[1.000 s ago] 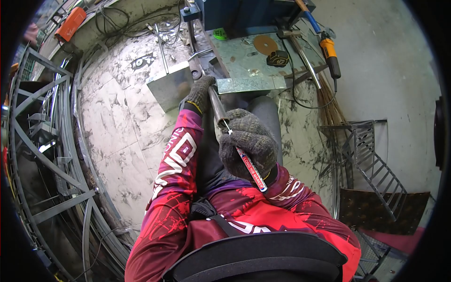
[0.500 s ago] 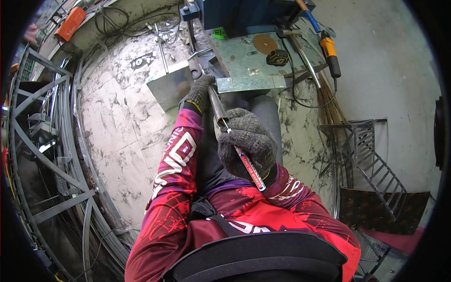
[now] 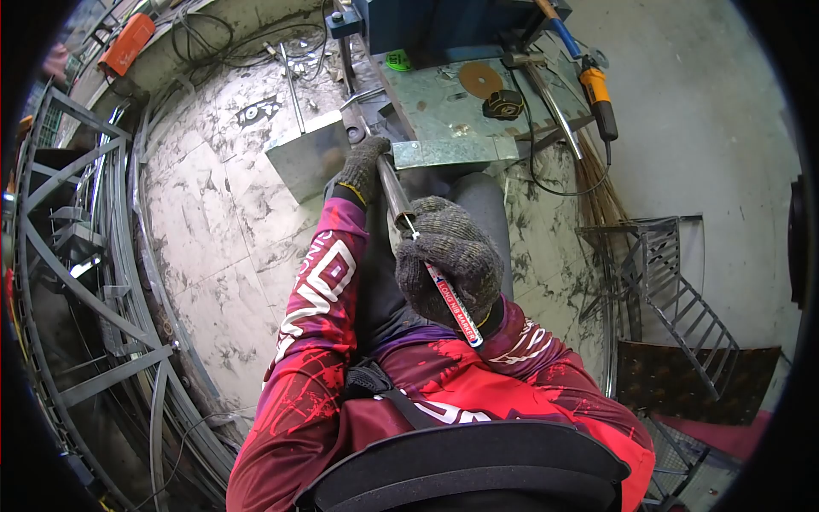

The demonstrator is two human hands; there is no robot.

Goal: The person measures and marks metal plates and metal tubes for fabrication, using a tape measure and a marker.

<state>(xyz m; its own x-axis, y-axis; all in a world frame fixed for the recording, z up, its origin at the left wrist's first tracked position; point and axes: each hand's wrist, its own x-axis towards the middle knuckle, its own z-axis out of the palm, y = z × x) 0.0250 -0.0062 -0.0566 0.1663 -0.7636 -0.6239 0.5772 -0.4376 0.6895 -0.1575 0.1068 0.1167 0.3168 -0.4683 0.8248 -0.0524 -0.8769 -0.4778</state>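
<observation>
My left hand (image 3: 367,165), in a dark grey knit glove, is wrapped round a metal tube (image 3: 392,189) that slopes down toward my lap. The tube's upper part runs to a metal clamp fixture (image 3: 355,128) beside the bench. Closed round a long nib marker (image 3: 454,307) is my right hand (image 3: 452,260), gloved the same way. The marker's thin white nib points up at the tube's near open end. Its red and white barrel sticks out below my fingers, toward my wrist. My right fingertips are close beside the tube's end.
A green metal bench (image 3: 452,98) carries a tape measure (image 3: 503,104), a brown disc (image 3: 481,79) and a hammer (image 3: 525,61). An orange angle grinder (image 3: 600,98) lies at its right, its cord hanging down. Steel frames (image 3: 94,256) and long bars stand left; a metal rack (image 3: 682,290) is at right.
Hardly anything differs. The marker in my right hand has shifted very slightly at its tip; my left hand stays on the tube.
</observation>
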